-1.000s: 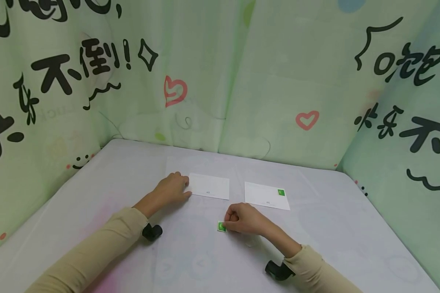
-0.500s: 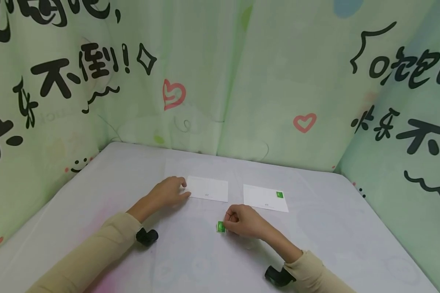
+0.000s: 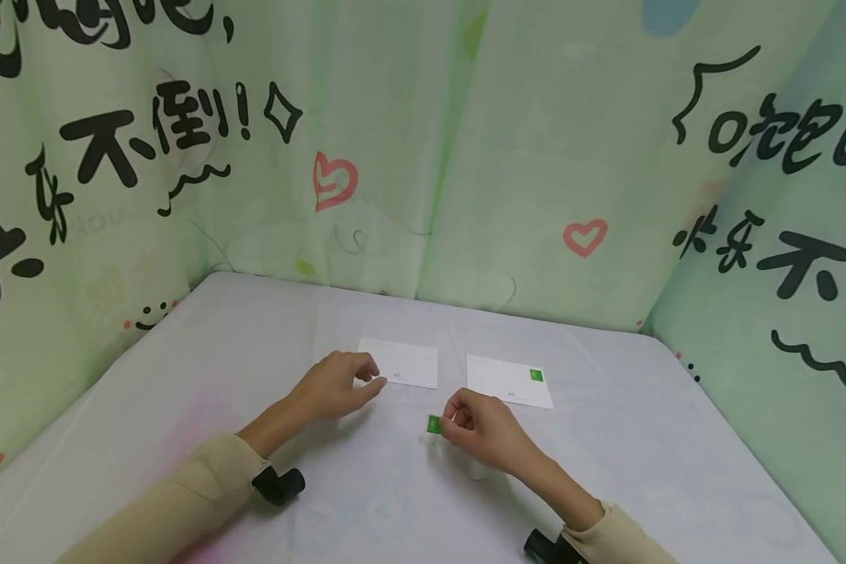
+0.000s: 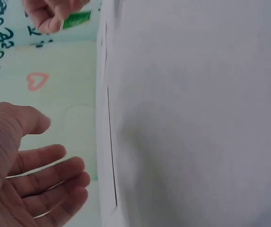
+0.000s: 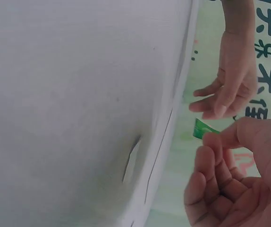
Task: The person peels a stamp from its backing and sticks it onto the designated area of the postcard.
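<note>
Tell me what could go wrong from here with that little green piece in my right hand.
The green piece is pinched near one edge by your right hand, so it might slip or bend. Your left hand looks raised rather than pressing on the left card, so that card could shift if something is pushed against it.

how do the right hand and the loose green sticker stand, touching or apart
Touching: the right wrist view shows the right hand pinching one end of the green sticker, its free end sticking out past the fingertips.
</note>
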A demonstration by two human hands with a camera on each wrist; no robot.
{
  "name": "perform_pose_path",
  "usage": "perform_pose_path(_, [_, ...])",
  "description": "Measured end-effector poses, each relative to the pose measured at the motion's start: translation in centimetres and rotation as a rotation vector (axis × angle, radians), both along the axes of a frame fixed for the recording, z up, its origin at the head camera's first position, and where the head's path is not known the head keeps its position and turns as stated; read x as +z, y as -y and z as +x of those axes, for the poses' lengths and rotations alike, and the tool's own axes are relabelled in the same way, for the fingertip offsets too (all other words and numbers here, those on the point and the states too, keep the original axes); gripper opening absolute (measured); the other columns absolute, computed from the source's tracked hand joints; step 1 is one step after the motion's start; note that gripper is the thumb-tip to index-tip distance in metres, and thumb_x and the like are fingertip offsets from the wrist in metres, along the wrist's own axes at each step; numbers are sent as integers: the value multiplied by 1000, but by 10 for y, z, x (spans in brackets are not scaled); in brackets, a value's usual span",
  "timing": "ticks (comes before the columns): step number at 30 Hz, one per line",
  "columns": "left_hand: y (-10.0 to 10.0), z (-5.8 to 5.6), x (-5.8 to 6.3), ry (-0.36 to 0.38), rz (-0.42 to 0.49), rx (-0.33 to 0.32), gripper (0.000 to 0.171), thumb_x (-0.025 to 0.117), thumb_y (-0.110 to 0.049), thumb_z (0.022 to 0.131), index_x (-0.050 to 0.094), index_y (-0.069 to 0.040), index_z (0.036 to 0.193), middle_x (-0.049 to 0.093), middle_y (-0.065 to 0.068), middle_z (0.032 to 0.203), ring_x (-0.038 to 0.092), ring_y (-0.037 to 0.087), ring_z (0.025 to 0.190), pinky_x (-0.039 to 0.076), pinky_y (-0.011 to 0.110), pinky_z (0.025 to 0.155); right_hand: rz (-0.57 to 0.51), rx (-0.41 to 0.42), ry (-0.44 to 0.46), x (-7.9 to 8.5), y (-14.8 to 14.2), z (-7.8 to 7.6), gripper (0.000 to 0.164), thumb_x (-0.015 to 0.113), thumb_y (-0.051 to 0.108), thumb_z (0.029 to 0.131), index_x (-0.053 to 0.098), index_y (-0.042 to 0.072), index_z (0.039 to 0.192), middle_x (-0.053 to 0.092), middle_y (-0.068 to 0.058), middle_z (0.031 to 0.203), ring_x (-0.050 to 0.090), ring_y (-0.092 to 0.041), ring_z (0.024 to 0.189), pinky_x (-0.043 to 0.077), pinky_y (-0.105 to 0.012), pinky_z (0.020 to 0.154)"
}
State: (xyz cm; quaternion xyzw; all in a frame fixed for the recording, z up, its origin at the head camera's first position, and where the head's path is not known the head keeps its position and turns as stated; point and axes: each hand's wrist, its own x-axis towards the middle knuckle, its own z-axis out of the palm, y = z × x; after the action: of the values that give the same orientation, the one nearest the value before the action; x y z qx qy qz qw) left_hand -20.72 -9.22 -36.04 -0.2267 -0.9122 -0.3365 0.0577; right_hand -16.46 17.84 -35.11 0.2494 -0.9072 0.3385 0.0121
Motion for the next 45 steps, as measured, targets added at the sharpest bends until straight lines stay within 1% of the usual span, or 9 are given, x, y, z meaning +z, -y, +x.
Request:
perform_pose_path(5, [-11,16,2,-52,93,-93,14,67,-21,97,73,-13,88,71,-7,79,63,8,74,51,28,67,-16,-50,-141,0,-2,10,10,68,5,89,61,12,88,55,13,64,46,1,54,42,-21,54])
perform_pose_path(12, [-24,29,9,-98,171,-202,15,69,-17,96,73,-12,83,68,-11,73,57,2,66,50,23,64,1,-55,-421,-1,-4,18,18,70,3,82,58,16,85,48,19,60,39,7,51,38,-18,48])
perform_pose_path(16, [-31,36,12,-45,206,-257,16,67,-18,97,75,-11,85,66,-11,73,56,2,64,50,23,64,22,-48,-579,0,-4,22,20,71,3,79,59,17,85,45,20,59,36,10,52,35,-13,48])
perform_pose_path(20, [-37,42,15,29,248,-297,17,66,-20,98,76,-12,87,71,-3,76,59,2,65,50,24,66,34,-36,-684,2,-2,25,20,73,3,77,61,16,85,45,19,59,35,10,53,34,-10,48])
perform_pose_path(23, [-40,44,17,57,274,-319,17,65,-19,99,76,-12,88,74,3,79,64,6,67,51,24,67,39,-24,-749,2,-1,26,20,74,2,76,62,16,84,45,18,58,35,9,54,33,-9,48])
perform_pose_path(29, [-43,46,19,107,307,-318,18,65,-21,100,76,-12,90,75,2,80,74,23,78,52,27,71,37,16,-852,3,-1,26,18,74,3,75,64,14,84,47,14,57,36,6,52,33,-10,48])
perform_pose_path(36, [-47,49,21,169,326,-304,21,66,-26,100,77,-11,93,77,2,80,75,17,81,51,29,71,35,91,-927,6,-2,27,20,74,1,74,63,14,85,49,11,56,40,1,49,33,-10,47])
perform_pose_path(41, [-50,52,23,192,352,-304,21,66,-25,100,77,-11,91,77,4,81,74,24,80,49,29,69,27,137,-980,6,-2,27,8,63,7,84,63,15,83,49,11,55,40,1,47,30,-8,47])
perform_pose_path(45, [-52,54,24,197,368,-309,19,65,-22,100,77,-10,91,77,5,81,74,28,81,49,29,69,26,154,-1003,5,-2,28,12,55,12,91,63,15,82,50,11,56,40,0,46,29,-8,47])
